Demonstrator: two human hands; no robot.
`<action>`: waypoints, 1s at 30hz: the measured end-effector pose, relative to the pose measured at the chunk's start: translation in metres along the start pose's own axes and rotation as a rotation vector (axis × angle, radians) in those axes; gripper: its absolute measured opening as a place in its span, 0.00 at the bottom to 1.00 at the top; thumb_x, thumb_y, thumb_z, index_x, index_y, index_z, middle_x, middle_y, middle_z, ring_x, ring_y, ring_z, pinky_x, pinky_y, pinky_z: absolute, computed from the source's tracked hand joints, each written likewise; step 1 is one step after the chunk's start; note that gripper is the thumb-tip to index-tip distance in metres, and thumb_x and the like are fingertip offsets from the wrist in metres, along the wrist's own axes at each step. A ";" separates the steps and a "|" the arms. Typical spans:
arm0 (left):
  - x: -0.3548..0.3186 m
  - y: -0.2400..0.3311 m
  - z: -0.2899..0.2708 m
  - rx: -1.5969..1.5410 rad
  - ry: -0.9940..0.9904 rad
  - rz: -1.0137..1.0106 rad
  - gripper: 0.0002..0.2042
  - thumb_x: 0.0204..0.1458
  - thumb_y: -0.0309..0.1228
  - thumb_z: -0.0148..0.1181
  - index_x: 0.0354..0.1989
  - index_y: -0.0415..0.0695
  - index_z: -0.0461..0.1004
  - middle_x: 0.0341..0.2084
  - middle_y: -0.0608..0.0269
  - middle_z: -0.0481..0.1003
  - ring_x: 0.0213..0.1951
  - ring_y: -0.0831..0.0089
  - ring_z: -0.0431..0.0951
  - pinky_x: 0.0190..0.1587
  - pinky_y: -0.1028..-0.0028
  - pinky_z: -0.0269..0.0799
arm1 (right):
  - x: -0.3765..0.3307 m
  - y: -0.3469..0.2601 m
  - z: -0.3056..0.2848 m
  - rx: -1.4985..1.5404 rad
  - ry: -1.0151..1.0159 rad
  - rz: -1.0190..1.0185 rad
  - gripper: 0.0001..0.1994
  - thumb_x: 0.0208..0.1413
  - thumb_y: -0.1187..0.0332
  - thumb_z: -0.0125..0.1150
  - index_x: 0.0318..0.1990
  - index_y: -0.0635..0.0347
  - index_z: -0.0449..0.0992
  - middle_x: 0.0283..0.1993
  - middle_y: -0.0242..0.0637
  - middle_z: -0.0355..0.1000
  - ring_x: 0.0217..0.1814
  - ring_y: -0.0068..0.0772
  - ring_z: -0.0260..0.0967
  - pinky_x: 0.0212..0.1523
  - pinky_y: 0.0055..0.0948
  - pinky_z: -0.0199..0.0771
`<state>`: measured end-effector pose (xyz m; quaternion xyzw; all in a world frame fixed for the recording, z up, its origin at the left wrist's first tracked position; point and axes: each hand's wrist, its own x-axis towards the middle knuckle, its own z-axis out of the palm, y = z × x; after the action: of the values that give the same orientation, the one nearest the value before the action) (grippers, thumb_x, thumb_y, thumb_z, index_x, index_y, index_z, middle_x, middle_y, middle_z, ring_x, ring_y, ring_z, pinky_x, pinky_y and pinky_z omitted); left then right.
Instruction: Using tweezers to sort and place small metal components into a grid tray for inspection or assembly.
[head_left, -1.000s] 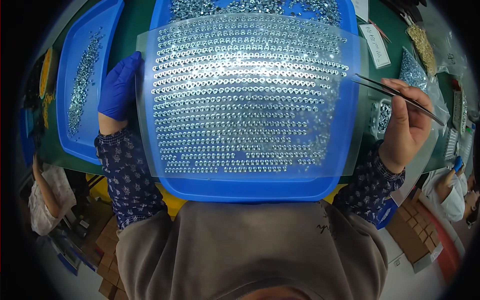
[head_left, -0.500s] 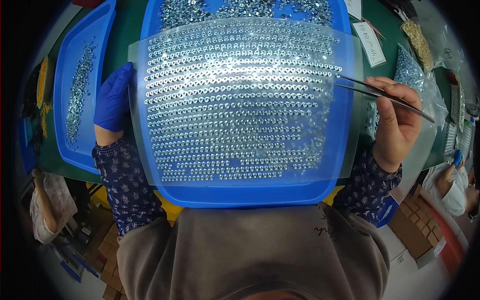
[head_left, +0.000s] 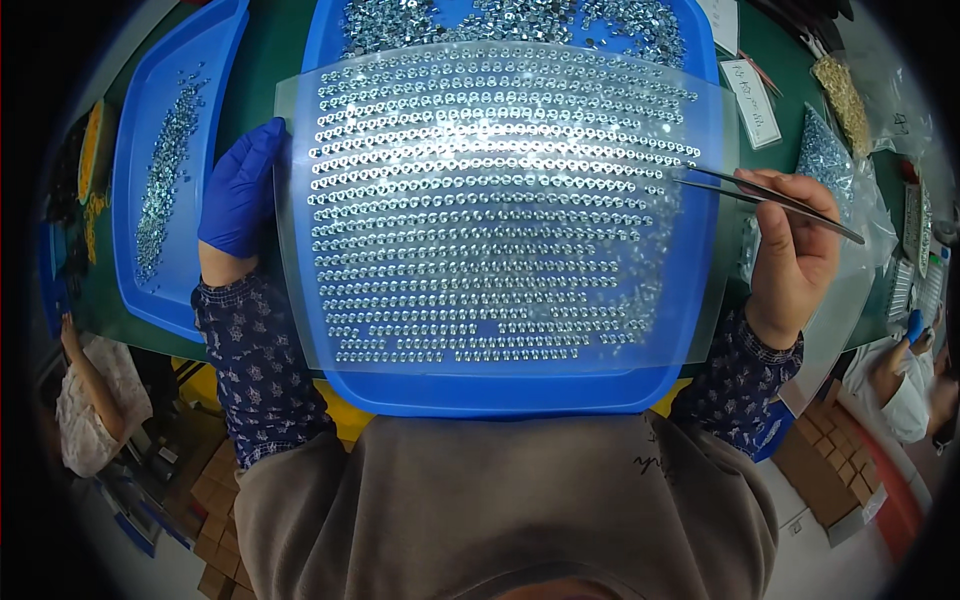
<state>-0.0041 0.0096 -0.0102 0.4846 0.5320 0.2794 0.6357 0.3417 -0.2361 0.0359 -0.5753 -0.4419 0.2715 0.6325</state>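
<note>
A big blue tray (head_left: 520,395) lies in front of the person. Over it lies a clear plate (head_left: 500,210) full of rows of small metal parts. The left hand (head_left: 240,190), in a blue glove, grasps the plate's left edge. The right hand (head_left: 795,255) pinches metal tweezers (head_left: 765,197), tips touching the plate's right side.

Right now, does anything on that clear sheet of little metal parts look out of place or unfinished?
Mostly neat. On the clear sheet, rows of small metal parts run full at the top, but the lowest rows have gaps and stop short. The tweezers in the right hand point at its right edge.
</note>
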 end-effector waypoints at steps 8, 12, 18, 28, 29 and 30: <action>0.000 0.000 0.001 -0.007 0.005 -0.001 0.12 0.52 0.34 0.54 0.40 0.40 0.73 0.32 0.69 0.73 0.32 0.83 0.70 0.36 0.85 0.64 | -0.001 0.003 -0.002 -0.023 0.049 -0.022 0.10 0.50 0.79 0.54 0.40 0.67 0.64 0.40 0.48 0.70 0.45 0.38 0.69 0.49 0.30 0.66; 0.002 -0.001 -0.001 0.017 -0.015 -0.009 0.12 0.52 0.34 0.54 0.40 0.40 0.73 0.32 0.68 0.73 0.33 0.82 0.71 0.36 0.84 0.64 | -0.001 0.003 -0.004 -0.004 -0.023 -0.091 0.09 0.50 0.80 0.54 0.39 0.67 0.64 0.39 0.48 0.69 0.44 0.40 0.69 0.48 0.31 0.67; -0.001 0.004 0.003 0.012 -0.017 -0.013 0.11 0.53 0.34 0.52 0.40 0.40 0.72 0.33 0.67 0.74 0.33 0.82 0.71 0.37 0.83 0.65 | -0.001 -0.002 -0.002 -0.017 -0.152 -0.150 0.08 0.48 0.81 0.55 0.36 0.66 0.65 0.37 0.50 0.69 0.41 0.39 0.70 0.44 0.30 0.70; 0.003 0.000 -0.004 -0.029 -0.035 -0.028 0.12 0.53 0.33 0.52 0.41 0.38 0.71 0.35 0.65 0.73 0.36 0.79 0.72 0.40 0.82 0.66 | -0.002 -0.007 -0.005 -0.106 -0.176 -0.123 0.08 0.49 0.77 0.56 0.35 0.65 0.65 0.36 0.53 0.70 0.42 0.41 0.66 0.43 0.34 0.67; 0.003 0.001 -0.005 -0.011 -0.026 -0.030 0.12 0.53 0.33 0.52 0.41 0.39 0.71 0.35 0.65 0.73 0.37 0.79 0.72 0.40 0.81 0.66 | -0.002 -0.006 -0.006 -0.119 -0.185 -0.126 0.08 0.48 0.77 0.56 0.34 0.65 0.65 0.36 0.53 0.70 0.42 0.41 0.66 0.43 0.35 0.67; 0.003 0.002 -0.005 -0.009 -0.029 -0.030 0.12 0.53 0.33 0.52 0.41 0.39 0.71 0.35 0.65 0.73 0.37 0.79 0.72 0.40 0.81 0.66 | -0.001 -0.004 -0.006 -0.119 -0.182 -0.125 0.08 0.48 0.77 0.56 0.34 0.65 0.65 0.36 0.53 0.70 0.42 0.41 0.66 0.43 0.35 0.67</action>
<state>-0.0076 0.0141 -0.0097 0.4778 0.5287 0.2652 0.6495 0.3461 -0.2411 0.0403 -0.5560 -0.5478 0.2559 0.5704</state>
